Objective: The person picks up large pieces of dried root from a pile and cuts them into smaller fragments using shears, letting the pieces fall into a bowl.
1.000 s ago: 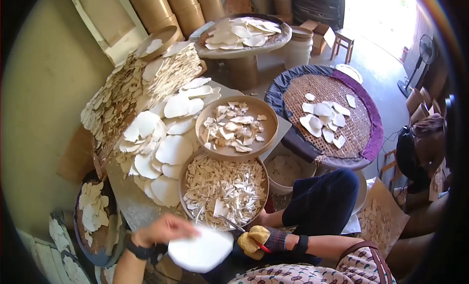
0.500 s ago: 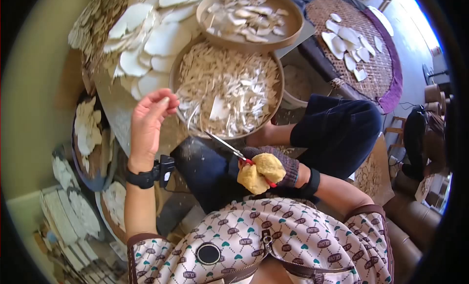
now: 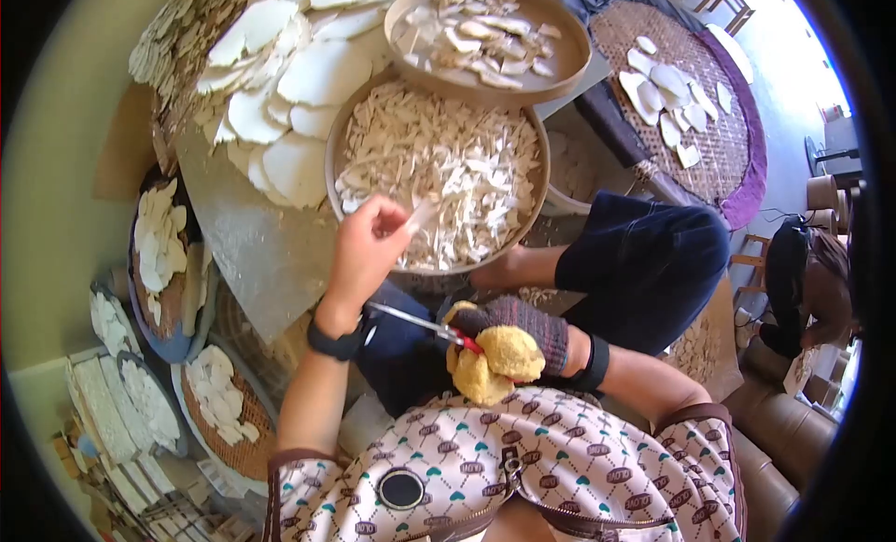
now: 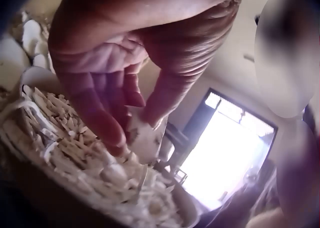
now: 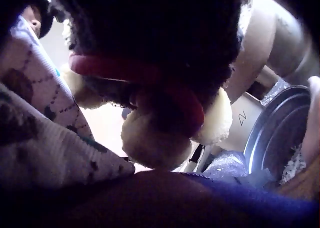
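Note:
Between thumb and fingertips my bare left hand [image 3: 369,243] pinches a small flat white piece [image 4: 145,138]. It is held above the near part of a round, rimmed tray [image 3: 332,173] heaped with pale shavings [image 3: 420,150]. My right hand [image 3: 537,327], in a dark knitted glove with yellow finger covers [image 3: 511,353], holds red-handled scissors [image 3: 411,320] close to my lap. Their blades point left, passing below my left wrist. In the right wrist view, a red scissor handle [image 5: 110,69] shows against the dark glove.
Large white slices [image 3: 322,71] are piled on the table left of the tray. A second round tray [image 3: 541,96] of chips overlaps its far rim. To the right is a woven tray [image 3: 737,169] with slices; lower left, more trays [image 3: 247,449]. Another person [image 3: 817,290] is at right.
The large white slice has left my left hand. That hand went to the tray's left edge, then moved right, and now pinches a small piece. My right hand keeps the scissors; their blades now point more leftward.

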Action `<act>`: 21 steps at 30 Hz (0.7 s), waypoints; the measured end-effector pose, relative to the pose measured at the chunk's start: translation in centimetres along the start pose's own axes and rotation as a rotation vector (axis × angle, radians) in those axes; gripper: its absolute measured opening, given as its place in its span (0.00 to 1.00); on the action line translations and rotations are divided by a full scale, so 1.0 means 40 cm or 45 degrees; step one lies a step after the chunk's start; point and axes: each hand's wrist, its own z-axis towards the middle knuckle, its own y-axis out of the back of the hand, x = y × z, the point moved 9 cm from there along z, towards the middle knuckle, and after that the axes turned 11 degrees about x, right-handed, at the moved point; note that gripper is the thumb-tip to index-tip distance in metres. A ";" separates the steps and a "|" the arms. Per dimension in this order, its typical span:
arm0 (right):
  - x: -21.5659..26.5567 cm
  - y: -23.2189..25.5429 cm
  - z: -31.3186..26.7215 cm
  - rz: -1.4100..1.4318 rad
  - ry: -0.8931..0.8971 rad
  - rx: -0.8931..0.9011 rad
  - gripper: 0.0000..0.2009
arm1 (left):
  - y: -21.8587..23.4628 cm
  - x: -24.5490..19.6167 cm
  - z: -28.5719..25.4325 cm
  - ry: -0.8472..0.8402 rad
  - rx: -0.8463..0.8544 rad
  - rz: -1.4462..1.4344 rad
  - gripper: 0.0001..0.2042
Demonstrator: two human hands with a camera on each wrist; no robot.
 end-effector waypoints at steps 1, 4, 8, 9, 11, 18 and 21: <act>0.004 0.008 -0.002 -0.029 0.020 -0.030 0.14 | -0.018 -0.005 -0.008 0.047 0.183 -0.432 0.06; 0.022 0.014 -0.004 -0.027 0.075 -0.050 0.18 | -0.060 -0.092 -0.051 0.385 0.766 -0.405 0.09; 0.041 0.000 0.005 -0.037 0.095 0.018 0.15 | -0.012 -0.127 0.077 0.097 0.467 -0.449 0.15; 0.042 -0.002 0.009 -0.038 0.097 0.026 0.14 | 0.004 -0.194 0.097 -0.113 0.300 -0.656 0.16; 0.027 -0.011 0.011 0.086 0.096 0.025 0.12 | 0.047 -0.266 0.104 -0.357 0.093 -0.897 0.19; -0.003 -0.023 0.001 0.048 -0.013 0.082 0.12 | 0.206 -0.007 -0.029 -0.117 -0.282 -0.854 0.16; -0.016 -0.023 0.013 0.200 -0.090 0.145 0.12 | 0.238 0.099 -0.117 0.037 -0.393 -0.840 0.14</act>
